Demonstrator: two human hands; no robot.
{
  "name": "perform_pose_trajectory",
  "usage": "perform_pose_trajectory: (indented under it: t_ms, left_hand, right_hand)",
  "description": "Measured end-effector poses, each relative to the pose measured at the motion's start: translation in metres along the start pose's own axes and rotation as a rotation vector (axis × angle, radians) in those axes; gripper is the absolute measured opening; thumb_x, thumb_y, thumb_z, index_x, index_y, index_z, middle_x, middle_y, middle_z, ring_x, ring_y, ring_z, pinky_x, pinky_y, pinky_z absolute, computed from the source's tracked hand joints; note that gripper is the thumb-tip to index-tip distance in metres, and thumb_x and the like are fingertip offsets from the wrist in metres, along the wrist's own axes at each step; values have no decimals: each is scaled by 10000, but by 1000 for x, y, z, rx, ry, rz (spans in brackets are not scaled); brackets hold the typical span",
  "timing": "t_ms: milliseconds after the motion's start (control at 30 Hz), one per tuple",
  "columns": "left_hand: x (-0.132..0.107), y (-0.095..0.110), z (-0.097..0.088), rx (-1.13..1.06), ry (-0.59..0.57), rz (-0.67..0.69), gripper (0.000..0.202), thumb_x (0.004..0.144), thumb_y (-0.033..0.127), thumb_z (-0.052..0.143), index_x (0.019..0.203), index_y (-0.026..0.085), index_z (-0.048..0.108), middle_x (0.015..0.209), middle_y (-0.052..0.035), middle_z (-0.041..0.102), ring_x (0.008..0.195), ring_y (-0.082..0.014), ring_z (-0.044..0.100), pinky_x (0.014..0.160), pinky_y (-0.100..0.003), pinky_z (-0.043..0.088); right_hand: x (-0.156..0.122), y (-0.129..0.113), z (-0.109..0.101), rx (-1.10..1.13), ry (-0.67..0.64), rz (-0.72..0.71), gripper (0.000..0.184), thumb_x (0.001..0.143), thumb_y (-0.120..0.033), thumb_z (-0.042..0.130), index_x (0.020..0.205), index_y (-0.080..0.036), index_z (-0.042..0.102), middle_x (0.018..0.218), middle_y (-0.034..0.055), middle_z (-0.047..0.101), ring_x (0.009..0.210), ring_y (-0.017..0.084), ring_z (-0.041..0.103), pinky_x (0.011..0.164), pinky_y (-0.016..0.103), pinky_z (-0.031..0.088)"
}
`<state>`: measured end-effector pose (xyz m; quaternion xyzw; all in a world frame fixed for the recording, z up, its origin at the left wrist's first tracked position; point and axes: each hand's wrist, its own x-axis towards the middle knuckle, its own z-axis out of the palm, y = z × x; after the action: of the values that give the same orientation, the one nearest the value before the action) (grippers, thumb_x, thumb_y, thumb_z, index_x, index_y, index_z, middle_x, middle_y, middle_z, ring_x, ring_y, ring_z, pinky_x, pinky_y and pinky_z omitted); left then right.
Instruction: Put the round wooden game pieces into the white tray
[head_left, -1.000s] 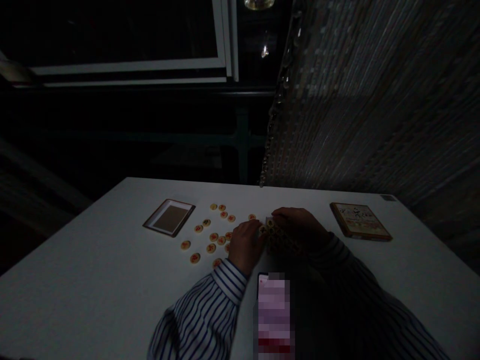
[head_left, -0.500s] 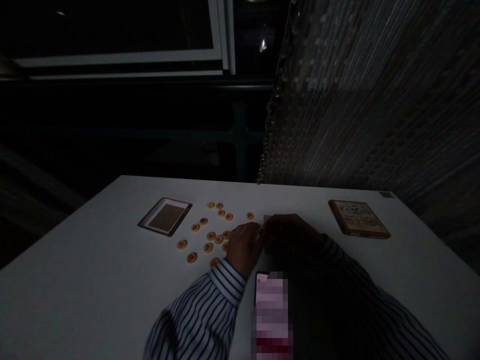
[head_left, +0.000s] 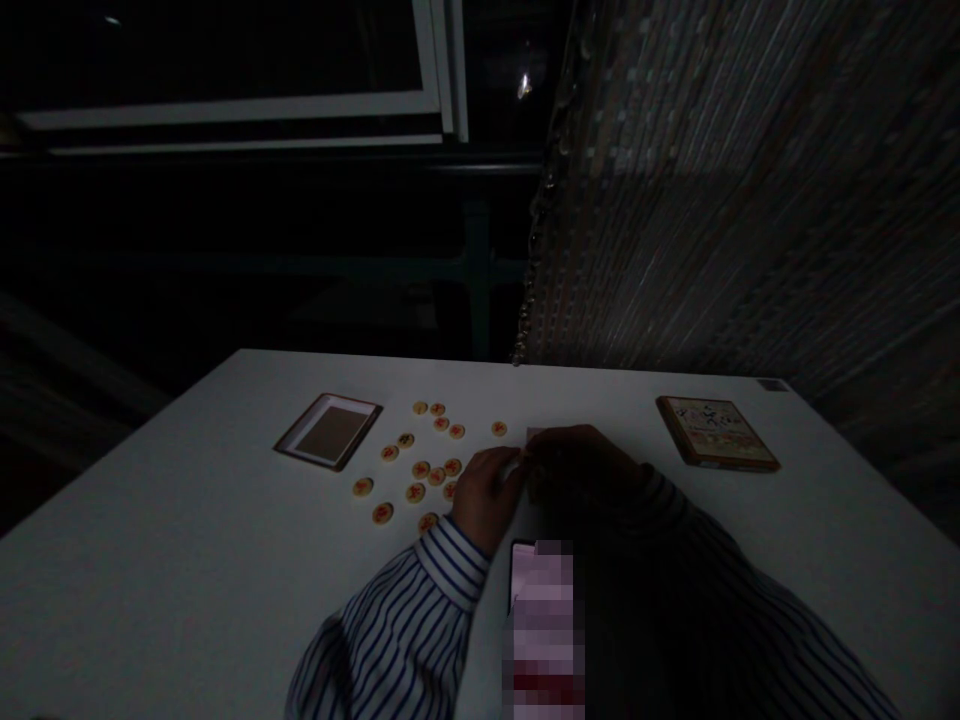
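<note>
Both my hands meet at the middle of a white table (head_left: 187, 560) in dim light. My left hand (head_left: 484, 495) is curled, its fingertips pinched at a small tray of round game pieces (head_left: 534, 436) that is mostly hidden. My right hand (head_left: 581, 462) lies in shadow over that tray, fingers closed down on it. Several loose round pale discs with red marks (head_left: 420, 468) lie scattered just left of my left hand.
An empty box half with a brown inside (head_left: 328, 430) lies left of the discs. A printed box lid (head_left: 716, 432) sits at the right. A lit phone (head_left: 541, 625) lies near the front edge between my striped sleeves. A bead curtain (head_left: 750, 180) hangs behind.
My right hand has slid further over the tray, so the pieces seen in it a second ago are now covered. The left hand has barely moved.
</note>
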<state>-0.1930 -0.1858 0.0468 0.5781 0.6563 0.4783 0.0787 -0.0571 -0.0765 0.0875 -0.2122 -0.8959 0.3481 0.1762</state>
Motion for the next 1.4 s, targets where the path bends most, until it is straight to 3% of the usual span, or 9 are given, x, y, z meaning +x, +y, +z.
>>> perform_pose_trajectory:
  t_ms: [133,433,800,1133,1400]
  left_hand:
    - [0,-2,1,-114,30,-102,172,795,264,509,911,197,618,895,-37,659,838,-144,604,767,-281,498]
    - [1,5,0,-280,-35,-251,177,766,278,532,871,181,637,833,-38,674,777,-143,618,719,-247,497]
    - [7,15,-3,-458,69,-435,177,666,259,625,786,131,649,737,-62,684,687,-151,630,638,-241,500]
    - [6,15,0,-528,131,-498,182,661,249,629,805,143,665,784,-60,690,739,-155,636,689,-240,507]
    - [4,13,0,-518,92,-500,165,687,247,601,811,162,668,806,-55,690,768,-159,631,712,-246,503]
  right_hand:
    - [1,9,2,244,-50,-5,204,753,-246,523,908,-166,630,909,57,671,835,170,622,746,294,492]
    - [1,9,5,192,-2,-9,189,747,-284,548,858,-175,657,813,51,681,735,166,632,665,276,504]
    - [2,7,5,172,34,-26,180,752,-287,543,866,-181,633,835,44,672,769,166,618,685,274,482]
    - [2,-7,7,145,56,22,205,760,-346,535,870,-192,611,759,25,661,686,143,611,607,249,467]
    - [3,-3,8,67,47,6,198,797,-339,487,855,-189,603,777,31,658,701,139,608,623,254,469]
